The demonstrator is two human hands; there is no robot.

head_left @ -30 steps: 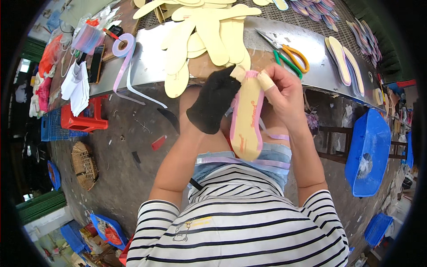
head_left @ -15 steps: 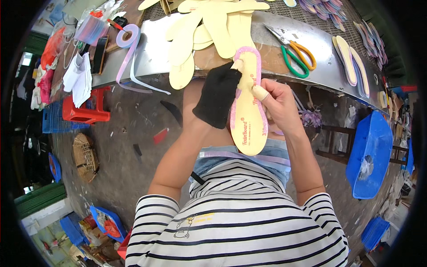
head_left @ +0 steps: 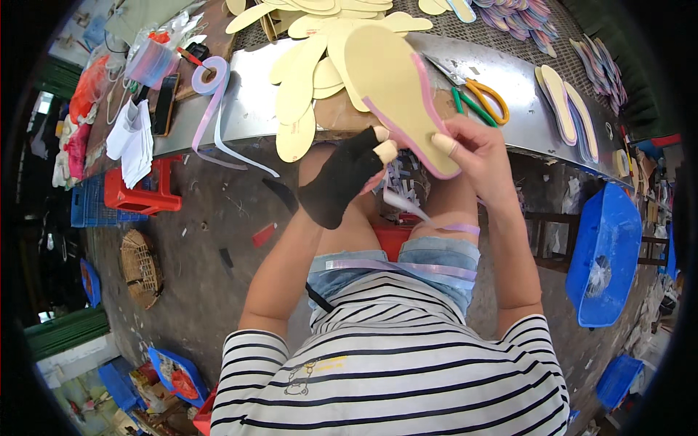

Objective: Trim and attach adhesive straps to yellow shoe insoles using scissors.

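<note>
A pale yellow insole (head_left: 389,73) is held up over my lap, its plain face showing and its wide end pointing away from me. Pink-purple edging tape (head_left: 419,154) runs along parts of both sides and round the narrow end. My right hand (head_left: 472,152) pinches that end at its right side, a pale cover on the thumb. My left hand (head_left: 345,174), in a black fingerless glove with covered fingertips, closes at the insole's left edge; its grip is partly hidden. A loose tape strip (head_left: 405,204) hangs below, near the left hand. Another tape length (head_left: 443,272) lies across my lap.
Uncut-looking yellow insoles (head_left: 298,94) are heaped on the metal-edged bench (head_left: 251,80). Scissors (head_left: 486,102) with green and orange handles lie right of them, beside edged insoles (head_left: 560,102). A tape roll (head_left: 211,75) sits left. A blue tub (head_left: 607,254) and red stool (head_left: 142,189) stand below.
The insole has been flipped and turned: its printed face no longer shows, and its wide end now points away. My left hand has moved down and left, off the face to the edge.
</note>
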